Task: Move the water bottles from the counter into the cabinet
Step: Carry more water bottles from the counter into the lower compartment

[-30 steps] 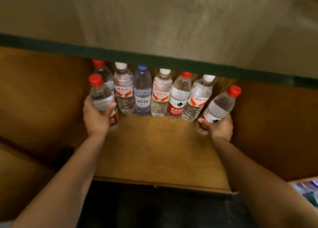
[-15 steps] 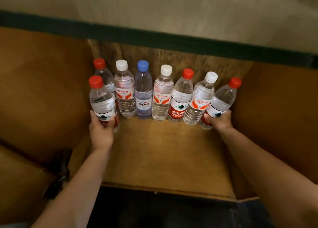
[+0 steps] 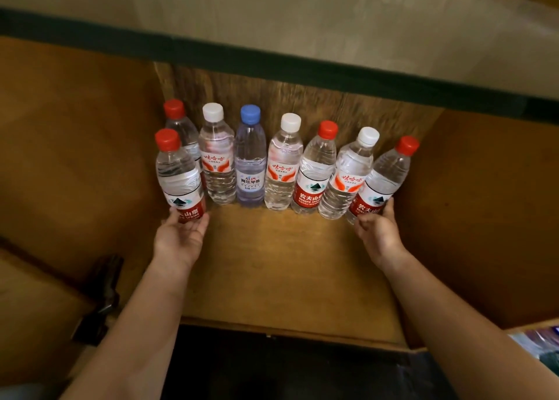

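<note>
Several water bottles stand in a row at the back of the wooden cabinet shelf [image 3: 272, 263], with red, white and blue caps. A red-capped bottle [image 3: 178, 173] stands in front of the row at the left. My left hand [image 3: 181, 236] sits just below its base, with thumb and fingers loosely spread and only touching the label's lower edge. At the right end of the row is another red-capped bottle [image 3: 384, 179]. My right hand [image 3: 378, 230] holds its base, thumb up its right side and fingers curled at its left.
The counter's dark green edge [image 3: 272, 64] overhangs the cabinet opening above the bottles. Wooden side walls close the shelf in at left [image 3: 75, 157] and right [image 3: 484, 203]. A dark metal hinge [image 3: 102, 294] shows at the lower left. The front half of the shelf is bare wood.
Both end bottles were set upright on the shelf. My left hand slid down off its bottle and loosened. My right hand dropped to its bottle's base. The view tilted down, so more of the shelf shows.
</note>
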Action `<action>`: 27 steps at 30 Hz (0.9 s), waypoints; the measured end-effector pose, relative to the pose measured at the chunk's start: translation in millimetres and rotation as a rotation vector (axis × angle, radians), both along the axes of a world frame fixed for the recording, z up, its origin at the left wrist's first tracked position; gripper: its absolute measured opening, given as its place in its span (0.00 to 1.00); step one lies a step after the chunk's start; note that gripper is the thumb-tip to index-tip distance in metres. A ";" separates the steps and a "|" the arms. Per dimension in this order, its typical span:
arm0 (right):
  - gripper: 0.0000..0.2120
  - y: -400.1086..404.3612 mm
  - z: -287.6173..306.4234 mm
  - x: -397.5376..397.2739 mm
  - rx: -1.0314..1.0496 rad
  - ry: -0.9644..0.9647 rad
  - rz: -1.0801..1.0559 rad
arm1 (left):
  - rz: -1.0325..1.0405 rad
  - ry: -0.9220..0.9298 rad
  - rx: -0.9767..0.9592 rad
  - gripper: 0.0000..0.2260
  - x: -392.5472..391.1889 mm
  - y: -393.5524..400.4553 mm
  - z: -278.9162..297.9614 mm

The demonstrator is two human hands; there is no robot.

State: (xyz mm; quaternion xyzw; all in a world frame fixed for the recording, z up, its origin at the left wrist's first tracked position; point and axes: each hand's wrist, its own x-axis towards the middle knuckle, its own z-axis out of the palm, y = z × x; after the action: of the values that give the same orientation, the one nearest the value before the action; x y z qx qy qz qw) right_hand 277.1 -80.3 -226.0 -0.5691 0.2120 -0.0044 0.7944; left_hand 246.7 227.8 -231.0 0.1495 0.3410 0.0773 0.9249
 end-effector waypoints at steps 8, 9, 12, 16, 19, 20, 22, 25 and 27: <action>0.44 2.3 -0.7 4.5 -0.019 0.007 0.020 | 0.057 0.096 0.170 0.18 23.9 -0.5 6.7; 0.44 0.9 -0.5 5.2 -0.017 0.012 0.023 | 0.063 0.110 0.168 0.17 25.7 0.6 6.9; 0.45 -0.7 -0.1 7.4 -0.017 0.022 0.033 | 0.072 0.125 0.170 0.17 26.8 -0.8 8.7; 0.45 -0.3 -1.8 6.2 -0.032 0.023 0.027 | 0.067 0.098 0.130 0.14 25.6 -4.5 10.2; 0.44 -4.4 -2.8 5.3 -0.050 0.031 0.037 | 0.006 0.123 0.033 0.20 26.8 3.1 14.4; 0.44 -5.3 -2.5 4.9 -0.060 0.034 0.043 | -0.006 0.127 -0.023 0.22 28.2 7.0 15.9; 0.44 -4.9 -2.2 4.5 -0.069 0.030 0.052 | 0.006 0.108 -0.138 0.22 32.2 12.3 22.0; 0.44 -3.6 -1.3 4.4 -0.064 0.019 0.051 | 0.047 0.085 -0.201 0.21 37.5 12.4 28.2; 0.44 -3.5 -0.3 4.0 -0.067 0.017 0.057 | 0.075 0.060 -0.220 0.21 37.5 8.9 29.4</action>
State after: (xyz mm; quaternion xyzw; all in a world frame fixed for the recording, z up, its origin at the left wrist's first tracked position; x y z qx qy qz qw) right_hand 281.1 -83.8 -226.3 -0.6014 0.2021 0.0159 0.7728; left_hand 284.2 236.6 -201.7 0.0364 0.3803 0.0694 0.9216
